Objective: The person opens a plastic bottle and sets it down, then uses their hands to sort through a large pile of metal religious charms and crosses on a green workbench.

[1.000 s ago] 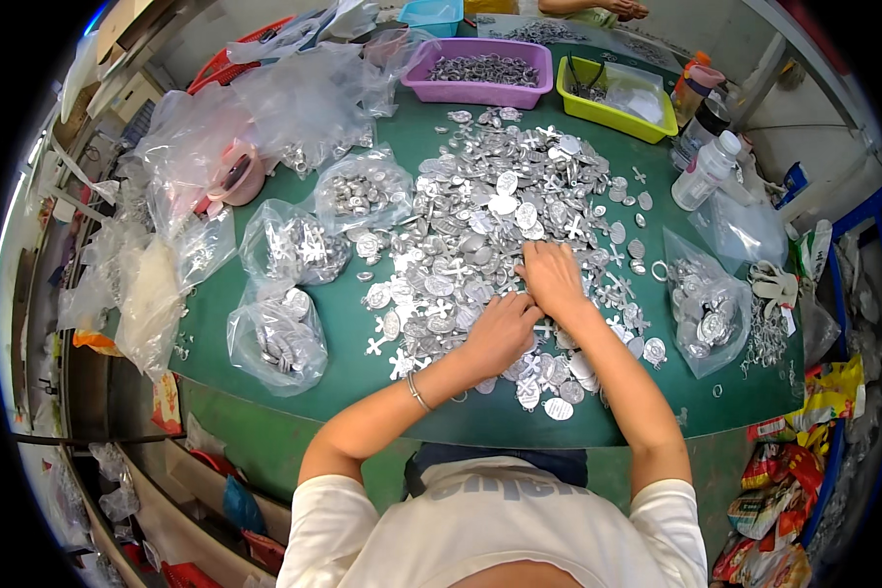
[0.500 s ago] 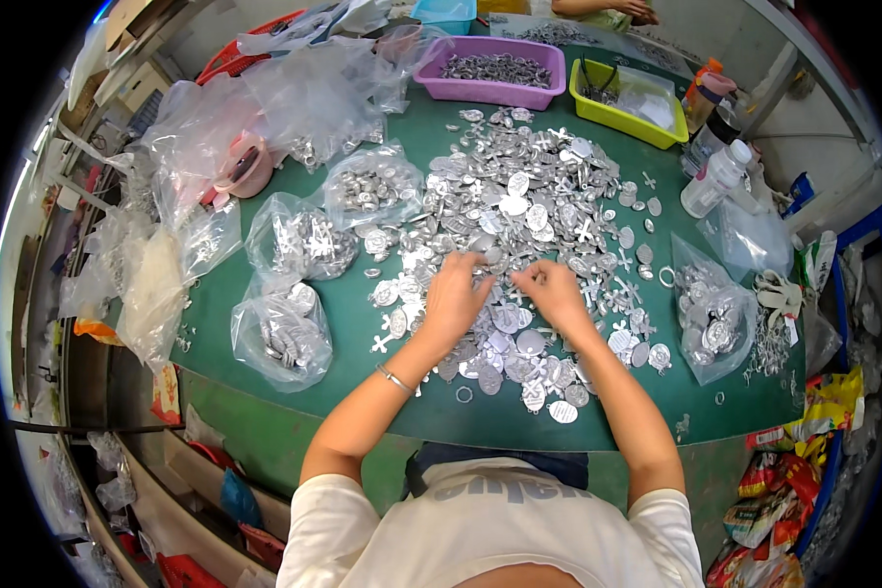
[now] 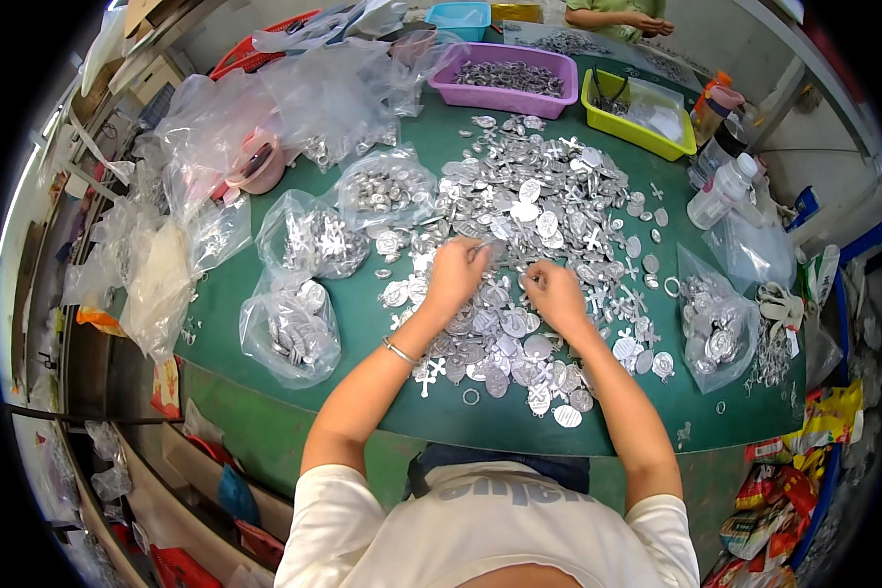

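Observation:
A broad heap of silver-coloured medals and small crosses (image 3: 534, 196) covers the middle of the green table. My left hand (image 3: 458, 276) is over the near part of the heap, thumb and fingers pinched together. A grey oval piece shows by its fingertips, but whether they grip it is unclear. Close by on the right, my right hand (image 3: 556, 299) is also closed in a pinch, and what it holds is too small to make out. A bracelet (image 3: 399, 349) circles my left wrist. Between the hands and the table's near edge lie more oval medals (image 3: 500, 348).
Clear bags of metal pieces stand left (image 3: 289, 333) and right (image 3: 717, 328). Behind the heap are a purple basin (image 3: 505, 95) of small parts and a yellow-green tray (image 3: 642, 133). Bottles (image 3: 723, 191) stand far right. Another person's hands (image 3: 647, 24) show at the back.
The whole view has shifted slightly. My left hand has lifted a little and drawn its fingers in; my right hand's fingers are curled tighter. Both stay over the heap.

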The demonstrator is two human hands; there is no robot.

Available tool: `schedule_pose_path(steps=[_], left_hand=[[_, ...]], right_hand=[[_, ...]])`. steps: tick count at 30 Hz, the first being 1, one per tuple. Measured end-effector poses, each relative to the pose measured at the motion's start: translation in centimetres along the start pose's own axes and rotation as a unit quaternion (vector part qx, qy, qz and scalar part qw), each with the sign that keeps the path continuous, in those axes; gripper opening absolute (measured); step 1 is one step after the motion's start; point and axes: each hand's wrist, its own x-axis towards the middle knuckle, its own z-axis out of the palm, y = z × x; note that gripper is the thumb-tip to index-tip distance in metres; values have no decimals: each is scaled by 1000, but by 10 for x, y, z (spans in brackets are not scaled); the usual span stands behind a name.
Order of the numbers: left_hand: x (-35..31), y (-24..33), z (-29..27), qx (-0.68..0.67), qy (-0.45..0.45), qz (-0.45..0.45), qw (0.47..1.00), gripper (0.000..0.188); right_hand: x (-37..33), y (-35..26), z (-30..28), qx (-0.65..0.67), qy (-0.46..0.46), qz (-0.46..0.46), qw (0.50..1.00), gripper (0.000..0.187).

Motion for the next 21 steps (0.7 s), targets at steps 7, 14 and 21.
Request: schedule_pose_path(steps=[7, 14, 21], left_hand=[[-1, -8, -24, -64, 53, -63, 995, 22], [-36, -4, -36, 70, -37, 67, 995, 21], [-31, -4, -22, 193, -134, 135, 963, 28]], right_hand=[[-15, -13, -25, 685, -100, 174, 700, 19], [-8, -5, -4, -15, -72, -52, 996, 35], [3, -16, 5, -214, -74, -122, 966, 28]])
